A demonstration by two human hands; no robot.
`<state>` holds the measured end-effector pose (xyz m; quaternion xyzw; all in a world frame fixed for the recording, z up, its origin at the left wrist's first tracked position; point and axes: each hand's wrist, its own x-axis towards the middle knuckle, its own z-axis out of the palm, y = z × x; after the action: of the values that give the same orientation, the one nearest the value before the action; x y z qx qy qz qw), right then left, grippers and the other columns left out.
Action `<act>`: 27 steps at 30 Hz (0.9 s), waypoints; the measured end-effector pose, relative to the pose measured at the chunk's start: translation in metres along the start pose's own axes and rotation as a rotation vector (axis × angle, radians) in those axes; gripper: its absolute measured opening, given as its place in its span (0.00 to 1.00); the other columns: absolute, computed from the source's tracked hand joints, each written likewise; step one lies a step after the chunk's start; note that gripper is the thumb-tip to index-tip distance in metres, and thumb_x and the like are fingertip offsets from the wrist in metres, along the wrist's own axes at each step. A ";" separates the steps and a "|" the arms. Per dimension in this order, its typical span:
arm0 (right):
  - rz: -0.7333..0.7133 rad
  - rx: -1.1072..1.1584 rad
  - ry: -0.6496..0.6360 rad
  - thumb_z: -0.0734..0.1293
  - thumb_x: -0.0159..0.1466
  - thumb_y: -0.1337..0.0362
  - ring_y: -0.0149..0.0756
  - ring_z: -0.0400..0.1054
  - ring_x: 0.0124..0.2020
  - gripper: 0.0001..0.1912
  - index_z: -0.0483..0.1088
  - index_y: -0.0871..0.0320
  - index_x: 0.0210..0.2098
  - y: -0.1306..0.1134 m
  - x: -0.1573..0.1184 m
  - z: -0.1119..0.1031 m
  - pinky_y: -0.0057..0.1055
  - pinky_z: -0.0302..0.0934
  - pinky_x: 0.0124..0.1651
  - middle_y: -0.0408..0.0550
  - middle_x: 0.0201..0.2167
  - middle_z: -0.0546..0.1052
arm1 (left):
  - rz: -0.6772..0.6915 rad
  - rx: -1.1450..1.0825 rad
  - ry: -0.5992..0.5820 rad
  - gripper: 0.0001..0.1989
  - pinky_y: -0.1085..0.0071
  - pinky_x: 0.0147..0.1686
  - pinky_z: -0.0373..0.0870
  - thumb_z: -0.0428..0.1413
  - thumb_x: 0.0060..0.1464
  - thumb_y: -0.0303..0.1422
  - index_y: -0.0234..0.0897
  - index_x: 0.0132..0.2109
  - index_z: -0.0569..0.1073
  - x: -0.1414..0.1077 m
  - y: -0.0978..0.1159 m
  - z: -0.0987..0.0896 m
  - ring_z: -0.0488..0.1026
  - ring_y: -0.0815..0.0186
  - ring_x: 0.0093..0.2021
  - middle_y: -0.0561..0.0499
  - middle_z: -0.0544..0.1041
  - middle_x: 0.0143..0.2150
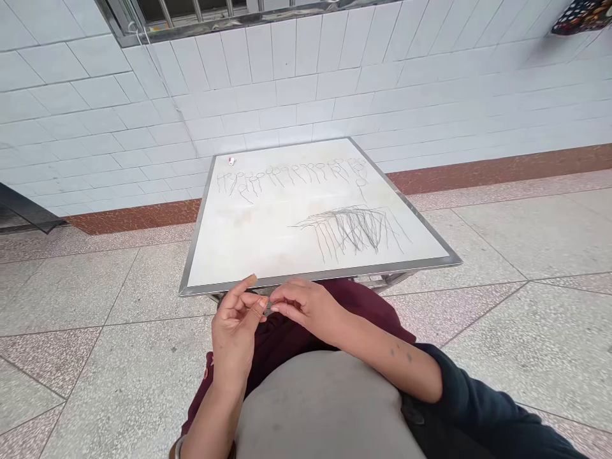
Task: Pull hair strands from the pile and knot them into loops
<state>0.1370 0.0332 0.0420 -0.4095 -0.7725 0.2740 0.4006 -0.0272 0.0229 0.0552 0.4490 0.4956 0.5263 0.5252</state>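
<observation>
My left hand [239,322] and my right hand [306,307] meet just in front of the table's near edge, above my lap. Both are closed in a pinch, thumb against fingertips, on a small piece of thin dark strand [268,307] that is mostly hidden by the fingers. On the white tabletop [229,255], a loose pile of long dark strands [358,229] lies at the front right. Farther back runs a row of similar strands [291,173], each bent into a loop with tails. Whether they are wire or cord I cannot tell.
A small white and red object [232,160] sits at the table's back left corner. The table's grey metal rim [315,275] is close to my hands. Behind stands a white tiled wall [296,95] with a barred window [229,9]. Speckled floor [148,357] surrounds the table.
</observation>
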 end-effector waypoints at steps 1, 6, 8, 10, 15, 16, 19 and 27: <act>-0.009 -0.009 0.022 0.64 0.66 0.67 0.33 0.65 0.32 0.05 0.72 0.55 0.36 0.000 0.000 0.004 0.29 0.60 0.37 0.44 0.28 0.74 | -0.013 -0.003 -0.005 0.23 0.77 0.32 0.69 0.63 0.48 0.33 0.40 0.53 0.73 -0.002 0.002 0.002 0.70 0.72 0.30 0.56 0.75 0.29; 0.000 -0.028 0.065 0.63 0.65 0.70 0.32 0.64 0.30 0.05 0.70 0.56 0.34 0.003 -0.006 0.005 0.28 0.59 0.36 0.43 0.27 0.74 | -0.019 0.013 0.010 0.25 0.74 0.35 0.72 0.61 0.51 0.36 0.39 0.56 0.70 -0.004 0.006 0.003 0.73 0.68 0.38 0.51 0.78 0.36; 0.007 -0.019 0.065 0.63 0.65 0.70 0.32 0.65 0.32 0.05 0.70 0.56 0.36 0.003 -0.007 0.003 0.28 0.59 0.37 0.43 0.29 0.74 | -0.014 0.035 0.010 0.25 0.74 0.35 0.72 0.61 0.51 0.36 0.39 0.57 0.70 -0.003 0.005 0.002 0.73 0.67 0.39 0.51 0.79 0.36; 0.012 -0.009 0.070 0.62 0.66 0.70 0.33 0.65 0.33 0.06 0.70 0.56 0.38 0.003 -0.007 0.002 0.29 0.60 0.39 0.44 0.31 0.75 | -0.025 0.048 0.005 0.26 0.74 0.35 0.72 0.62 0.50 0.35 0.39 0.56 0.70 -0.002 0.004 0.003 0.74 0.67 0.37 0.51 0.79 0.35; 0.043 0.031 0.061 0.60 0.67 0.69 0.33 0.66 0.33 0.07 0.69 0.56 0.37 0.001 -0.007 0.002 0.29 0.60 0.39 0.44 0.31 0.74 | -0.063 0.052 0.002 0.26 0.73 0.34 0.73 0.63 0.49 0.36 0.39 0.56 0.70 -0.004 0.003 0.005 0.75 0.68 0.34 0.50 0.81 0.38; 0.055 0.041 0.061 0.59 0.67 0.70 0.32 0.65 0.33 0.08 0.69 0.56 0.37 0.001 -0.007 0.002 0.29 0.60 0.39 0.44 0.31 0.74 | -0.070 0.059 0.003 0.27 0.73 0.34 0.73 0.62 0.49 0.37 0.39 0.57 0.70 -0.004 0.003 0.004 0.76 0.68 0.33 0.49 0.81 0.40; 0.094 0.063 0.071 0.60 0.67 0.70 0.31 0.65 0.31 0.07 0.69 0.56 0.36 0.000 -0.008 0.003 0.28 0.59 0.36 0.43 0.30 0.73 | -0.076 0.100 -0.011 0.27 0.71 0.37 0.74 0.61 0.51 0.38 0.39 0.58 0.69 -0.004 0.001 0.001 0.77 0.68 0.34 0.48 0.81 0.42; 0.182 0.091 0.083 0.59 0.67 0.68 0.29 0.60 0.25 0.07 0.68 0.56 0.34 -0.001 -0.009 0.007 0.26 0.55 0.31 0.39 0.24 0.69 | -0.043 0.190 -0.094 0.25 0.69 0.37 0.76 0.58 0.54 0.37 0.42 0.59 0.68 -0.003 -0.007 -0.001 0.77 0.66 0.36 0.49 0.81 0.43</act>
<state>0.1342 0.0244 0.0357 -0.4706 -0.7014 0.3268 0.4239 -0.0275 0.0194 0.0484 0.5104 0.5277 0.4439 0.5138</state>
